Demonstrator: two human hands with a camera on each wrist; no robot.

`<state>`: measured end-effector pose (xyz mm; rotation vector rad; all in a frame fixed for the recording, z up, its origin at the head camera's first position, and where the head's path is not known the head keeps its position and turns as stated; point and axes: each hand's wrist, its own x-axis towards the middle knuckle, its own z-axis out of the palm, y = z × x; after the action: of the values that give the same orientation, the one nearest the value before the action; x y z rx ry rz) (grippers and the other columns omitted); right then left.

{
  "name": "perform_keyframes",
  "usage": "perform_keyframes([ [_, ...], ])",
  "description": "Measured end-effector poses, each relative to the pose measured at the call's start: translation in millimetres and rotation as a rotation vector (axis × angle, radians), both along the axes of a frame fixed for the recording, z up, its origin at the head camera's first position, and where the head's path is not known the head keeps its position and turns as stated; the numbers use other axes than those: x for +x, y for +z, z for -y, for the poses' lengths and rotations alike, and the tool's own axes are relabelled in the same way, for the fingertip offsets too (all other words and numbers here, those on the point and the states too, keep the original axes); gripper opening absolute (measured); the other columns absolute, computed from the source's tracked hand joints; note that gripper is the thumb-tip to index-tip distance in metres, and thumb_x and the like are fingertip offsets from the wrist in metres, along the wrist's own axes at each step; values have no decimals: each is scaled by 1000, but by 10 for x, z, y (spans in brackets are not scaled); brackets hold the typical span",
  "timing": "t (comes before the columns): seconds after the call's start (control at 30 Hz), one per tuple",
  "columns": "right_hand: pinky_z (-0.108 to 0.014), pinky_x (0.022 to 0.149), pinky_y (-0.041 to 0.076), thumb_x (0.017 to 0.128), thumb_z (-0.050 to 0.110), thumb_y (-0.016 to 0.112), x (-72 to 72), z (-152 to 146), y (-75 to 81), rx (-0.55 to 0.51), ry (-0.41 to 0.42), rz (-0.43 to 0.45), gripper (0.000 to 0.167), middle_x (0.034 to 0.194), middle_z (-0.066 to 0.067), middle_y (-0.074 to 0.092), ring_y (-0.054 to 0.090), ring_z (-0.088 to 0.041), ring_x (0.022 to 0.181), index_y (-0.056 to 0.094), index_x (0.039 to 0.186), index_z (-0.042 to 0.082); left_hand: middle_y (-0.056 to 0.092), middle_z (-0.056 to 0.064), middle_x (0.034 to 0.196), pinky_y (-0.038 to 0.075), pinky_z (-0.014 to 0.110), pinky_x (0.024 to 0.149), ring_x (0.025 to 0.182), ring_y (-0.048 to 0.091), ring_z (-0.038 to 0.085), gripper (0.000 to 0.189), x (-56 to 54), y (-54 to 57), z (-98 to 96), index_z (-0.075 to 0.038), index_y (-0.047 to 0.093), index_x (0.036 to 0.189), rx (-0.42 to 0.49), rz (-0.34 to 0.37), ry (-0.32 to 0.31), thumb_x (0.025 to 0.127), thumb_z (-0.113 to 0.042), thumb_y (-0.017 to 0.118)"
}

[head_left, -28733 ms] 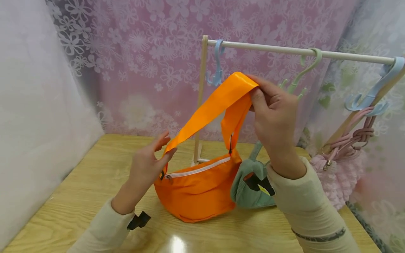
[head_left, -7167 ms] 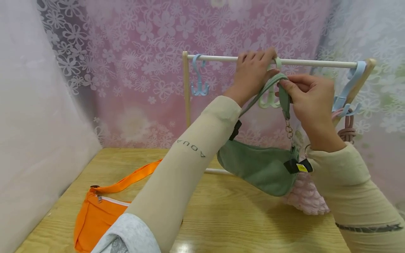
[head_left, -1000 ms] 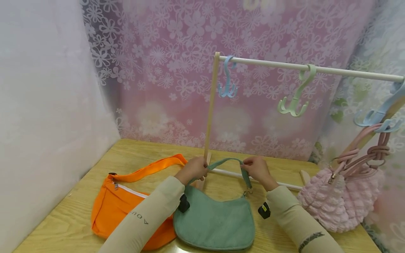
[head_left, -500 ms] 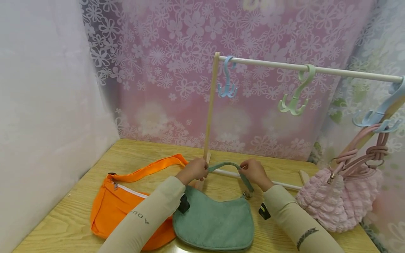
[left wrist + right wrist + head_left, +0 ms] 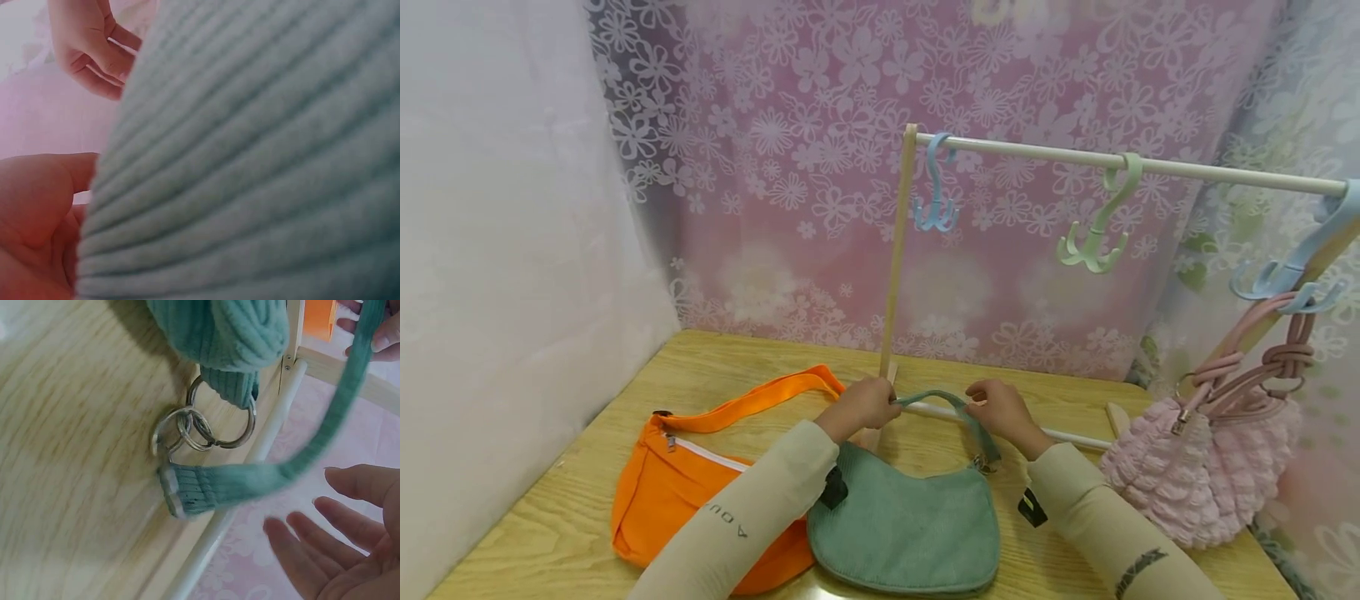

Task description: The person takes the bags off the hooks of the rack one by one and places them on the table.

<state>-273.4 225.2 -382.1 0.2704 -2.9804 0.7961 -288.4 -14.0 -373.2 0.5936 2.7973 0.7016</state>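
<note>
On the left sleeve (image 5: 758, 493), in the head view, we read AQUA in thin dark letters that slope down across the forearm. Across the right sleeve (image 5: 1093, 525) we see a dark strip of print (image 5: 1138, 573), but we cannot make out its letters. The yellow label (image 5: 1027, 501) on the black wrist piece (image 5: 1036, 512) is too small for us to read. Pale yellow marks (image 5: 985, 17) top the pink curtain (image 5: 820, 275), cut off and too blurred to tell.

It looks like a small screened-off booth, with a wooden table (image 5: 561, 500) below the hands (image 5: 865, 404) (image 5: 1002, 410), a flowered curtain (image 5: 790, 208) beyond them and a white sheet (image 5: 527, 250) to their left.
</note>
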Motion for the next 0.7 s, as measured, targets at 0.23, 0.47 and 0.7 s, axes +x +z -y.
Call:
perform_keyframes([
  [0.23, -50, 84, 53, 92, 12, 66, 133, -15, 136, 48, 46, -88, 38, 123, -27, 60, 61, -43, 106, 58, 126, -4, 69, 0, 87, 47, 27, 59, 67, 59, 13, 28, 126, 132, -54, -7, 71, 110, -89, -106, -33, 98, -29, 59],
  [0.47, -51, 82, 53, 91, 13, 68, 403, 77, 332, 66, 99, -139, 44, 126, -24, 60, 62, -43, 106, 56, 131, -1, 65, 1, 123, 53, 38, 81, 102, 64, 21, 41, 320, 340, -147, -14, 59, 134, -147, -132, -78, 98, -34, 57],
  [0.7, -50, 81, 54, 91, 17, 70, 705, 143, 556, 118, 132, -172, 48, 127, -21, 60, 63, -40, 105, 55, 133, 1, 62, -1, 129, 53, 37, 85, 107, 62, 16, 45, 540, 573, -268, -17, 56, 137, -234, -231, -139, 99, -39, 55],
])
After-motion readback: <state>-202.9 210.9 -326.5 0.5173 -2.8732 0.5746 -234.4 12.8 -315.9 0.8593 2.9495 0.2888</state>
